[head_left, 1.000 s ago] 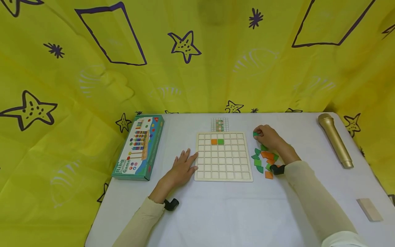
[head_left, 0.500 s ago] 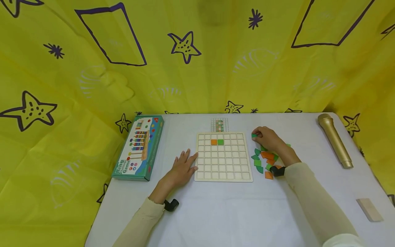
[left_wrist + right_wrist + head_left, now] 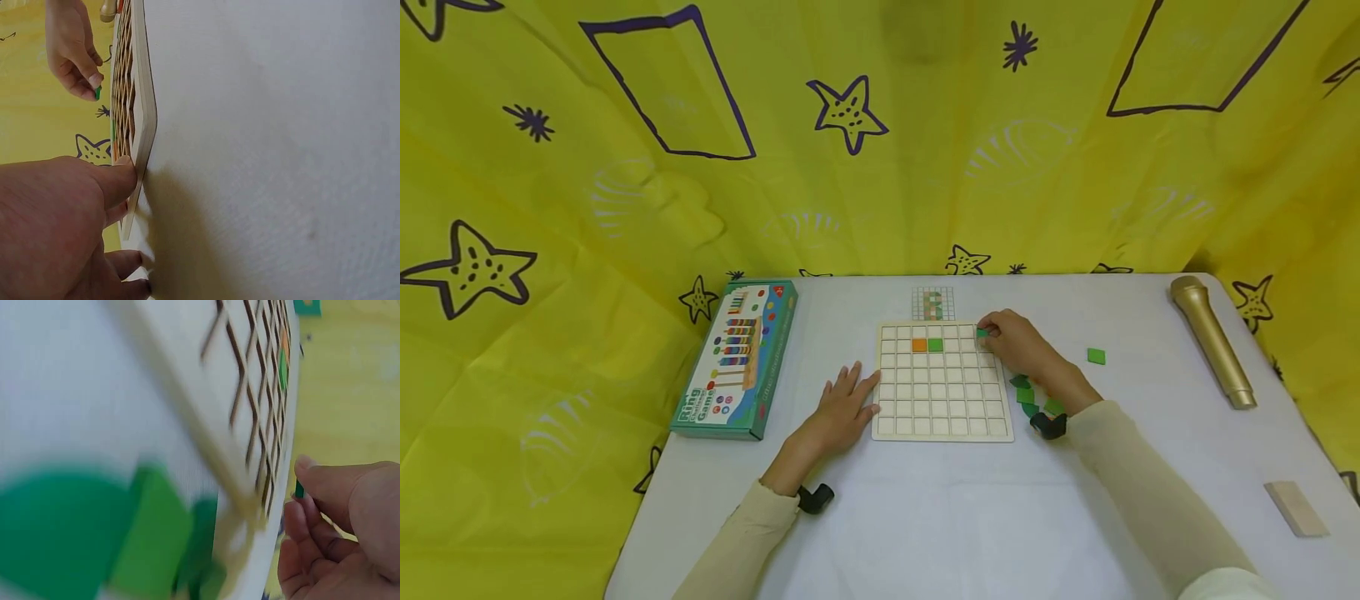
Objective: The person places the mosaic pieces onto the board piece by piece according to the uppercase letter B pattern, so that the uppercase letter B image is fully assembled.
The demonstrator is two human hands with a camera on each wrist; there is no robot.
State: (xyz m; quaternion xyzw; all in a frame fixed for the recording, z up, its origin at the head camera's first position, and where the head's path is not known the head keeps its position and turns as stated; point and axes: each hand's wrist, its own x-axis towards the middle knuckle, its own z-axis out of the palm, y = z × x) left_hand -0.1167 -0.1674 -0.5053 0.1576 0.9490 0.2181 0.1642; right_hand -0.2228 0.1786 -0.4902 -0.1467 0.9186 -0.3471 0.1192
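Note:
A pale wooden grid board [image 3: 949,390] lies on the white table. One orange square tile [image 3: 920,345] and one green square tile [image 3: 936,345] sit side by side in its second row from the back. My left hand [image 3: 837,412] rests at the board's left edge, fingers spread, with its thumb touching the rim in the left wrist view. Over the back right corner of the board, my right hand [image 3: 1021,346] pinches a small dark green tile [image 3: 982,332] between thumb and fingertips; its full shape is hidden. Behind the board lies a small printed pattern card [image 3: 933,303].
Loose green tiles [image 3: 1026,396] lie right of the board, partly hidden under my right wrist. A lone green tile [image 3: 1096,356] lies farther right. A boxed ring game [image 3: 737,358] is at the left; a gold microphone [image 3: 1213,342] and a wooden block [image 3: 1296,508] are at the right.
Carrying the dark green tile, my right hand has moved left from beside the loose tiles to over the board's back right corner. My left hand has stayed in place.

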